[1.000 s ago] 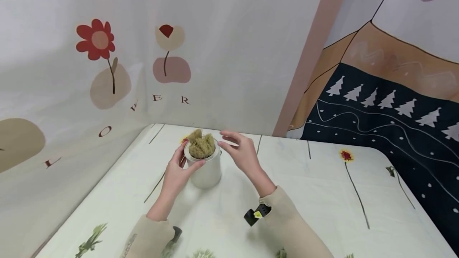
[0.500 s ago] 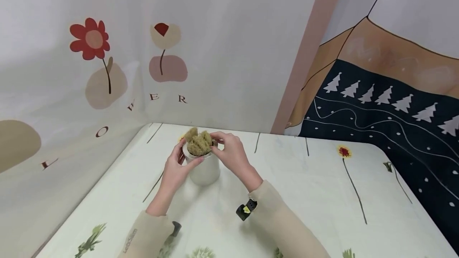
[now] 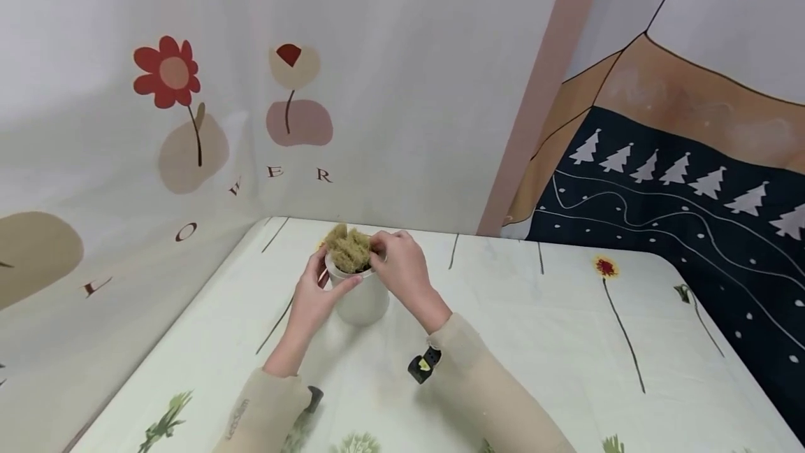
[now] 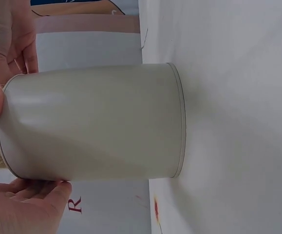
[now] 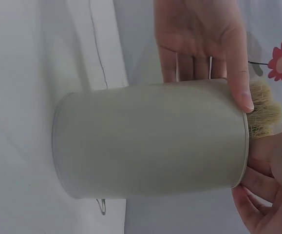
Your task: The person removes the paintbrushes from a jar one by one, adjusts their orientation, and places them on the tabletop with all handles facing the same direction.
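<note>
A pale grey-green pot (image 3: 363, 304), packed at the top with a clump of dry, tan-green moss (image 3: 349, 250), stands upright on the table. From its left side my left hand (image 3: 312, 301) holds it, the thumb over the front rim and the fingers round the side. My right hand (image 3: 404, 272) is at the right of the rim, its fingers bent over the edge beside the moss. In the right wrist view, the right hand (image 5: 272, 180) has thumb inside the rim and other fingers outside. The left wrist view shows the smooth pot wall (image 4: 97, 122).
A white cloth (image 3: 534, 341) printed with flowers and stems covers the table. Behind hangs a pale curtain (image 3: 402, 89) with printed flowers and letters. To the right is a dark panel (image 3: 666, 208) with white trees. Each wrist carries a dark strapped camera (image 3: 423, 365).
My right hand has moved left from beside the pot onto its rim, and its fingers have bent over the edge. The left hand keeps its hold on the pot.
</note>
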Action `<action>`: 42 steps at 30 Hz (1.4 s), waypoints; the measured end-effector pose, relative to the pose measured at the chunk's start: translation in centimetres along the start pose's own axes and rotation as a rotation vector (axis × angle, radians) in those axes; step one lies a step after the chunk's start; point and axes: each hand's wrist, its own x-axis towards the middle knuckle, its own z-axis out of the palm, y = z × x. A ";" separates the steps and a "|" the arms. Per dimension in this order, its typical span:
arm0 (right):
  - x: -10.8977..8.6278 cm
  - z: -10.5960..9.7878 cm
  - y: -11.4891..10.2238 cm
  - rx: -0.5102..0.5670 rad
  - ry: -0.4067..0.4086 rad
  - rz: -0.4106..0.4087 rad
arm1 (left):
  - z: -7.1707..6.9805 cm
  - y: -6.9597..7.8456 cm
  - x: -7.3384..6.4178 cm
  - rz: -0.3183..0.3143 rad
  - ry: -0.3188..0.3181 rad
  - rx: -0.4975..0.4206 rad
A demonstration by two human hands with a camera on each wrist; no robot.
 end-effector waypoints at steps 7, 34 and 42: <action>0.8 -0.5 0.6 0.097 0.029 -0.021 | 0.2 0.2 0.6 0.007 0.009 0.012; 1.6 -1.7 -1.1 0.452 0.042 -0.041 | -0.5 0.0 0.4 0.007 0.002 0.013; 1.2 -2.8 -1.1 0.462 0.090 -0.064 | 0.0 0.0 0.4 0.007 -0.004 -0.004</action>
